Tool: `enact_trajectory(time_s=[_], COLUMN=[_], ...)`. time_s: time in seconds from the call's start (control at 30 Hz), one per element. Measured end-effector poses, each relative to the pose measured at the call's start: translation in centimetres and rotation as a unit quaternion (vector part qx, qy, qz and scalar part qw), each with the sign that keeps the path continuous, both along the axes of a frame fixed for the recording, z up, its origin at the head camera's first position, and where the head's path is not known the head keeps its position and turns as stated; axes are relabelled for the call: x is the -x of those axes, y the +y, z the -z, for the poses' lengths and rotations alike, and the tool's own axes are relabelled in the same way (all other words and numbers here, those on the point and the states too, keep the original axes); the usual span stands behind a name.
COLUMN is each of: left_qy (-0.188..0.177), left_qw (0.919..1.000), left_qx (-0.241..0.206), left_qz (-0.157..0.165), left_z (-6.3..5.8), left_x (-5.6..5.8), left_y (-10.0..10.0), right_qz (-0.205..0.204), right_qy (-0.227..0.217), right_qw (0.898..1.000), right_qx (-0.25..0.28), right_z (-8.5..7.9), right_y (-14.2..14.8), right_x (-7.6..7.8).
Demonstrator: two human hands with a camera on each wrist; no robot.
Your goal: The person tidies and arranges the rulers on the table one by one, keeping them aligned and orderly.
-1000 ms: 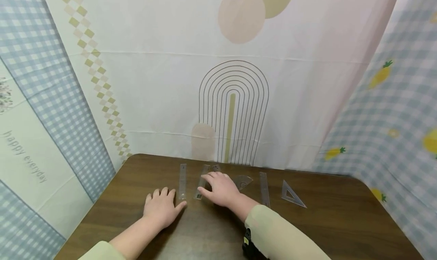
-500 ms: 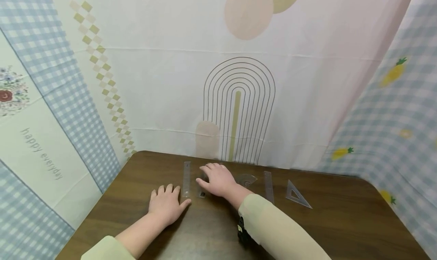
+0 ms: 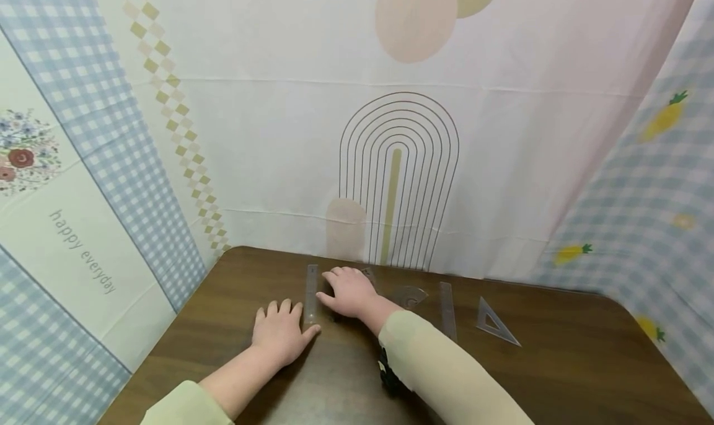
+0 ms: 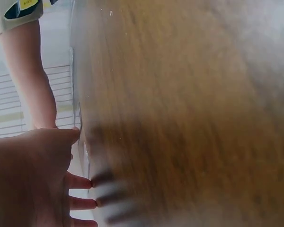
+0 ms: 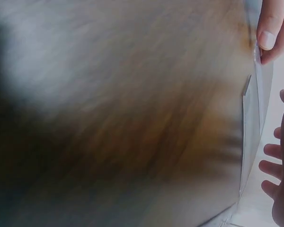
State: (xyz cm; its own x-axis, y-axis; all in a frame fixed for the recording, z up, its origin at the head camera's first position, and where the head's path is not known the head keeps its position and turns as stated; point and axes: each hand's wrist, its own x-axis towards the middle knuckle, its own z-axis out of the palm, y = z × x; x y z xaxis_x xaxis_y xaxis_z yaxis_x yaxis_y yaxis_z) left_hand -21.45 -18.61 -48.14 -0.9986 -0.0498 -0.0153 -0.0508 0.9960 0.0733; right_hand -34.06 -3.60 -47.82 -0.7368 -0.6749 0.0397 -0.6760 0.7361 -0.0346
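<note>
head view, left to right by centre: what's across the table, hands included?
Left hand, ruler, right hand, protractor, second ruler, triangle. Left out: anything the right hand mostly hides.

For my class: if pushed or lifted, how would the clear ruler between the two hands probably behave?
The clear ruler looks thin and straight, so it is probably light and fairly stiff. Lying flat on the table, it would likely slide rather than roll or tip. Its low edge may be fiddly to get under.
</note>
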Motion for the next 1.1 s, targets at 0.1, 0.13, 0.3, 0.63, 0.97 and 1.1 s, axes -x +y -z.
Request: enact_trajectory(time_s=[0.1,0.13,0.3,0.63,0.97,1.1], left_qy=[-0.001,0.000,0.001,0.009,0.011,0.013], left_qw=[1.0000,1.0000,1.0000,0.9999,0.9997,0.9997], left_qx=[0.002,0.002,0.009,0.010,0.020,0.021], left_qz=[-0.002,-0.001,-0.002,-0.006,-0.003,-0.003], left_z=[-0.1,0.0,0.2,0.5,0.9,1.0], left_x=[0.1,0.2,0.4,0.7,1.0,1.1], left_y=[-0.1,-0.1,-0.1,-0.1,-0.4,-0.5], right_qz=[0.003,0.005,0.021,0.044,0.083,0.091], right_qy=[-0.001,-0.001,-0.014,-0.048,-0.070,-0.069], right_qw=[1.000,1.000,1.000,0.997,0.994,0.993], right_qx=[-0.008,-0.009,-0.013,-0.031,-0.025,-0.021], right_z=[0.2,0.3,0.6,0.1,0.1,0.3], right_y=[-0.8,-1.0,-2.0,-3.9,-4.9,-5.2], right_x=[0.3,0.4,1.1,1.7,2.2,2.4])
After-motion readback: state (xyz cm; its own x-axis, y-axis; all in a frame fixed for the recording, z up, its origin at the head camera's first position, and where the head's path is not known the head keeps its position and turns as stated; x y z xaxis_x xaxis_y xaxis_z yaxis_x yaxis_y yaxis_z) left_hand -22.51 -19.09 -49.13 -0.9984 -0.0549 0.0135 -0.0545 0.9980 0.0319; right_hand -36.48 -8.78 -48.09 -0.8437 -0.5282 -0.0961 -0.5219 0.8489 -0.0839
